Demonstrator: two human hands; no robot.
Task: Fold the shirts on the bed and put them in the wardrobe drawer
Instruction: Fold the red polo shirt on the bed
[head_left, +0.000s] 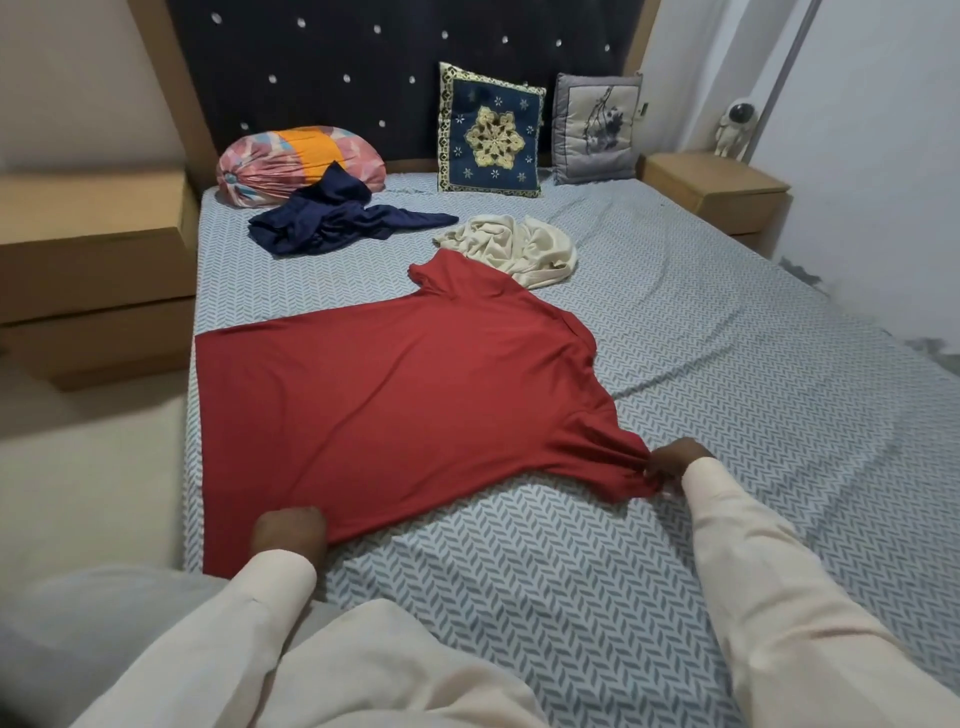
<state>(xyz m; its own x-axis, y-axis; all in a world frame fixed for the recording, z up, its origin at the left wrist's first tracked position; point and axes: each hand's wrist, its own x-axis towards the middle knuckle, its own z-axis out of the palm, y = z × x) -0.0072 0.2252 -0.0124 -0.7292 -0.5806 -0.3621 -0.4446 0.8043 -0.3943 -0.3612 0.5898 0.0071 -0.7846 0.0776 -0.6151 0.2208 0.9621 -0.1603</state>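
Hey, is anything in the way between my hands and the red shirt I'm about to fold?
Nothing visible. Your left hand holds the red shirt by its near edge, and your right hand pinches its sleeve. Only the crumpled cream shirt lies against its far edge.

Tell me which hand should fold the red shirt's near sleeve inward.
Right. The right hand pinches that sleeve of the red shirt, while the left hand grips the edge near the hem, probably anchoring it.

Three shirts: red shirt (395, 395) at left hand (288, 535) and right hand (672, 460), navy shirt (332, 221), cream shirt (519, 249) beyond. Three pillows (301, 161) (491, 132) (595, 127). Two nightstands (88, 249) (711, 182).
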